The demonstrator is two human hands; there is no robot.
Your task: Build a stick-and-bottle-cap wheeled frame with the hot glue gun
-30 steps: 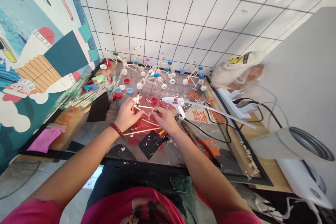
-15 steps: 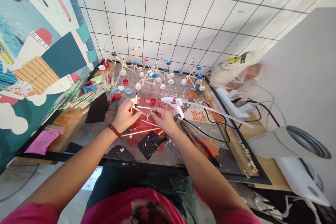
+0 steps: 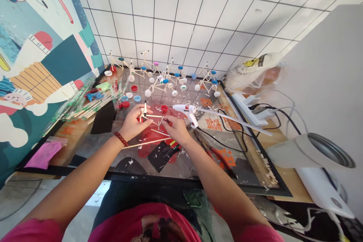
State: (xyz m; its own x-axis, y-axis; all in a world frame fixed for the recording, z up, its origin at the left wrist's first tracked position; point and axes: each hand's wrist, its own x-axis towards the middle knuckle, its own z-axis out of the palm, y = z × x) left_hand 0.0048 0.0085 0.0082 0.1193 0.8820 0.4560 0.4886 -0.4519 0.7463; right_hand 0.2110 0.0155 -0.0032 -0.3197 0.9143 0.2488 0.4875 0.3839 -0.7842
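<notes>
tiled wall [image 3: 170, 28] behind table [image 3: 98, 151]. stick frame [image 3: 154, 116] over it; left hand [image 3: 131, 124] and right hand [image 3: 178, 128] pinch it, thumbs against fingers. frame looks part-joined; sticks [image 3: 147, 143] lie loose, capped models [image 3: 166, 81] stand assembled.

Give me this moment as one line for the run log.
left hand: holding stick frame; right hand: fingers at frame's right end; glue gun: lying beyond right hand; red cap: beyond frame
</notes>
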